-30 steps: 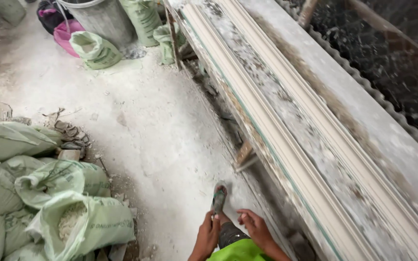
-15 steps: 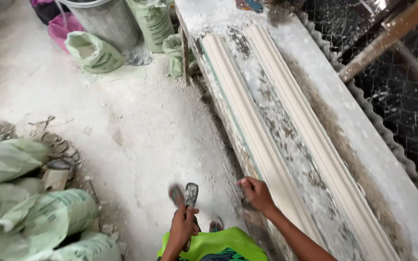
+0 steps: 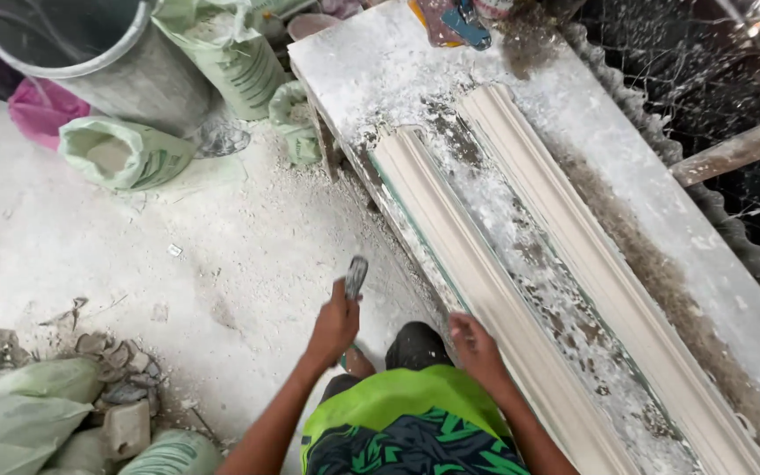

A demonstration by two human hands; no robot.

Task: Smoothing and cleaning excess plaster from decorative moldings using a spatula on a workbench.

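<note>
A long plaster-dusted workbench is running from the top middle of the view down to the lower right, and two pale moulded cornice strips are lying on it side by side, their long axes following the bench. The nearer cornice strip is lying along the bench's left edge, and the farther cornice strip is sitting well apart from it across a band of crusted plaster. On the dusty floor to the left, a grey bucket is standing among green sacks, with more sacks and rubble lying at the lower left. The person, in a bright green shirt, is standing at the bench's edge looking down. The right hand is resting on the near edge of the nearer strip, fingers curled loosely over it and lying close together rather than spread. The left hand is hanging out over the floor, just left of the bench, fingers wrapped tight around the handle of a small flat-bladed scraper, whose blade is pointing up and away, roughly parallel to the strips. From that blade the nearer strip is lying to the right and slightly ahead, near but not touching; the right hand is plainly the closer of the two to the moulding.
</note>
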